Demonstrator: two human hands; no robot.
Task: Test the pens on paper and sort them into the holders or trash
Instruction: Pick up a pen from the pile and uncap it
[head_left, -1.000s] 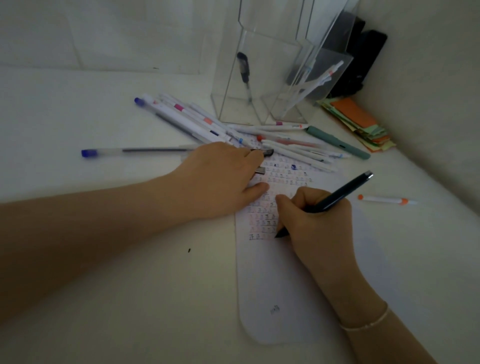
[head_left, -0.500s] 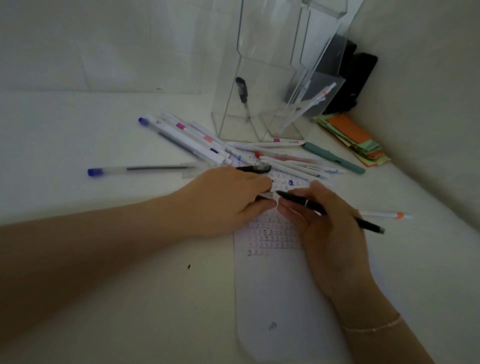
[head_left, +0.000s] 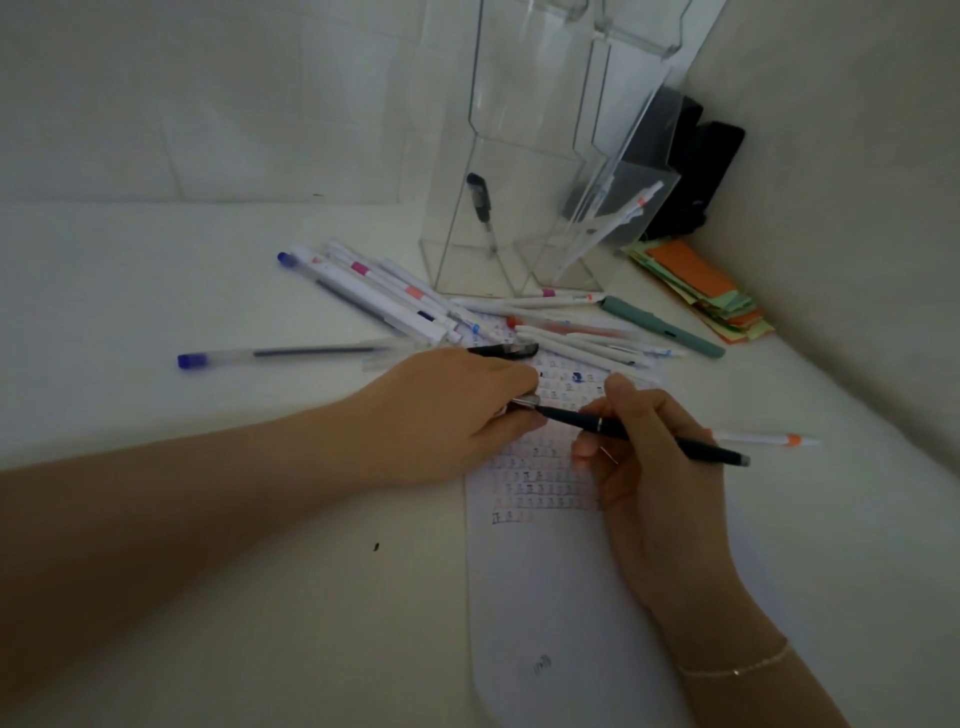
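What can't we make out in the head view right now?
- Black pen tip: head view, hidden inside the left hand; cap unclear.
- Marks on the paper: too small to read.
- Clear holder top: cut off by the upper edge.
- Dark object behind the holder: too dim to identify.

Right hand (head_left: 649, 467) gripping slim black pen (head_left: 639, 436); left hand (head_left: 457, 415) pinching its tip over the scribbled white paper (head_left: 545, 597).

Black pen (head_left: 639, 435) lifted off paper, turned level; tip now at left hand (head_left: 467, 410).
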